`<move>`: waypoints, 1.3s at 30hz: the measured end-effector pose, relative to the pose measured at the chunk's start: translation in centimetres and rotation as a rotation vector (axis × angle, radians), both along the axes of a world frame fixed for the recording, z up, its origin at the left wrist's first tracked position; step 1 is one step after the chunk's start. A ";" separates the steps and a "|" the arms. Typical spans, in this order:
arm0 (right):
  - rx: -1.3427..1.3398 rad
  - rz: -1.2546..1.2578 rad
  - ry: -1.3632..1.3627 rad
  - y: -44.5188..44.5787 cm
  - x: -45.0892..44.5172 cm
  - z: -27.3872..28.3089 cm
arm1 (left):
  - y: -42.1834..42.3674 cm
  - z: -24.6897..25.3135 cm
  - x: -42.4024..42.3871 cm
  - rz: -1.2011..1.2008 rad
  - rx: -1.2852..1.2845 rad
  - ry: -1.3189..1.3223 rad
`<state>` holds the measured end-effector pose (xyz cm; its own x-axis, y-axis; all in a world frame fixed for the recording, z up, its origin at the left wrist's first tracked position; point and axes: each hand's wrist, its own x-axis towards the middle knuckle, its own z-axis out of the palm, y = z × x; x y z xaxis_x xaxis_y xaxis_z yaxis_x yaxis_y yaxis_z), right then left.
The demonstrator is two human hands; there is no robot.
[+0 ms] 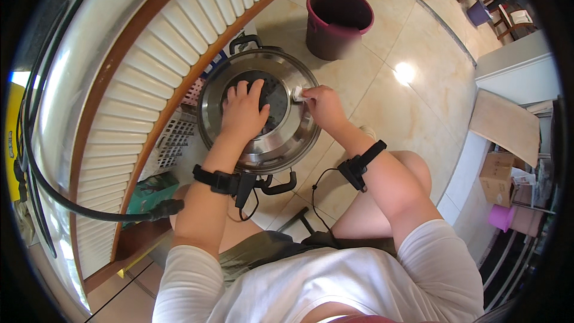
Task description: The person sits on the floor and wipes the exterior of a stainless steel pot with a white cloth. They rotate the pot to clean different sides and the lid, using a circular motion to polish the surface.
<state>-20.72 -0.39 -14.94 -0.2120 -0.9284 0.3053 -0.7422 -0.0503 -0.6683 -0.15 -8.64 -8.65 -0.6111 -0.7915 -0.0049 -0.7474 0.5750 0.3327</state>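
A large round metal pot with black side handles stands on the floor before me, its steel lid (287, 141) with a dark glass centre on top. My left hand (245, 110) lies over the middle of the lid, fingers spread; whether it grips the knob beneath the palm is hidden. My right hand (325, 105) pinches a small crumpled white cloth or tissue (298, 94) against the right part of the lid's steel ring. Each forearm wears a black strap with a small device and a cable.
A dark red plastic bucket (332, 49) stands beyond the pot on the tiled floor. A white slatted cabinet front (130, 112) curves along the left, a perforated white basket (172, 141) and green box (152, 190) beneath it. Right: a cardboard box (495, 179) and metal rack. A black cable (98, 215) hangs left.
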 end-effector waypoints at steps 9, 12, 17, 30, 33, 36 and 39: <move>0.145 -0.041 0.019 -1.3 -0.2 0.5 | 0.1 -0.5 -0.3 0.025 -0.024 0.014; 0.245 -0.010 0.104 -0.8 0.4 1.7 | 0.2 -0.4 -0.1 0.049 -0.033 0.022; 0.201 -0.003 0.290 -0.4 1.5 2.4 | 0.2 -0.8 -0.3 0.068 -0.061 0.005; 0.073 -0.072 -0.057 -1.2 0.1 0.4 | 0.3 0.9 -0.1 0.021 0.041 -0.026; 0.038 -0.057 0.000 -0.7 0.1 0.4 | 0.6 0.7 -0.2 0.029 0.034 -0.027; -0.023 -0.049 0.068 -0.2 0.5 0.5 | 0.4 0.6 -0.7 0.040 0.030 -0.037; 0.076 -0.044 0.197 0.4 0.5 0.8 | 0.3 0.6 -0.8 0.036 0.025 -0.025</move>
<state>-20.22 -0.01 -14.13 -0.1958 -0.9415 0.2743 -0.8592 0.0299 -0.5108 -0.97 -8.36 -8.08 -0.5815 -0.8126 -0.0396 -0.7757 0.5392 0.3279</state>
